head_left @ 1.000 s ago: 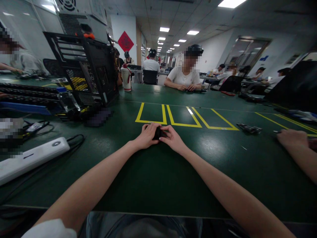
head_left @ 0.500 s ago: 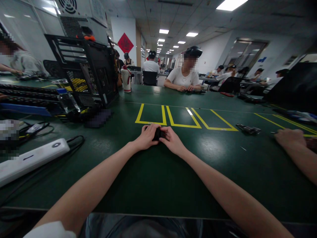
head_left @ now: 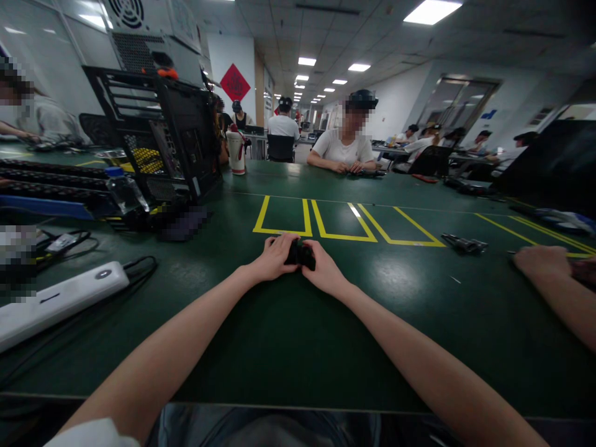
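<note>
My left hand (head_left: 275,256) curls around a small black object (head_left: 305,255) just above or on the green table (head_left: 298,341); its exact kind I cannot make out. My right hand (head_left: 322,266) grips the right end of the same black piece, thumb toward me and fingers on the far side. A dark part shows under the left fingers and another beside the right ones; whether they are joined is hidden. Both hands sit close together, just in front of the yellow tape outlines (head_left: 282,231).
To the left stand a black computer case (head_left: 181,130), a water bottle (head_left: 125,189) and a white power strip (head_left: 69,301) with cables. A white cup (head_left: 236,152) stands farther back. Metal parts (head_left: 464,243) and another person's hand (head_left: 542,264) are at right. Someone sits opposite (head_left: 347,146).
My right fingers have drawn slightly to the right, and more of the black object shows between my hands. The left hand has hardly moved.
</note>
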`<action>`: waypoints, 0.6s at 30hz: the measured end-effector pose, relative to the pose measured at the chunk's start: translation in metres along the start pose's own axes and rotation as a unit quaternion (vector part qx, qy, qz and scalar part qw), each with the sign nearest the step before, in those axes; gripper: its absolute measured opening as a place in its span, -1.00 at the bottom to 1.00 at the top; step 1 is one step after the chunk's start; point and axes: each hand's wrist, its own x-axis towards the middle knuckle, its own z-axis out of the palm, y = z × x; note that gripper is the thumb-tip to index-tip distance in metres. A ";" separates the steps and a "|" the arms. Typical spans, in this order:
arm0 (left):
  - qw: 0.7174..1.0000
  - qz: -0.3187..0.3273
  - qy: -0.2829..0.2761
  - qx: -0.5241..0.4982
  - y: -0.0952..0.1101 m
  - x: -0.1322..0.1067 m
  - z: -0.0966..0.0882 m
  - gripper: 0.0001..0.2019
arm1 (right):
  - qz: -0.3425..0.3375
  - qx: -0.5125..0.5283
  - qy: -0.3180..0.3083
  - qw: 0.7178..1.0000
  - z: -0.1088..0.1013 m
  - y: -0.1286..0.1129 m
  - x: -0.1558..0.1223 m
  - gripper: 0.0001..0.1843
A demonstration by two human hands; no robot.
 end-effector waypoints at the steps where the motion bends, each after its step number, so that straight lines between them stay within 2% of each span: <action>1: 1.000 -0.010 -0.004 -0.009 -0.002 0.000 0.000 -0.47 | 0.018 -0.010 -0.005 1.000 0.000 0.001 0.000 -0.44; 8: 0.984 -0.095 -0.028 -0.146 -0.023 0.002 0.001 -0.39 | 0.116 -0.073 -0.018 0.990 -0.006 -0.004 -0.002 -0.46; 12: 0.975 -0.123 -0.008 -0.184 -0.023 0.001 0.005 -0.36 | 0.125 -0.069 -0.011 0.990 -0.006 0.002 0.000 -0.51; 18: 0.977 -0.142 0.012 -0.156 -0.016 0.012 0.015 -0.35 | 0.118 -0.010 -0.001 0.993 0.000 0.015 0.004 -0.48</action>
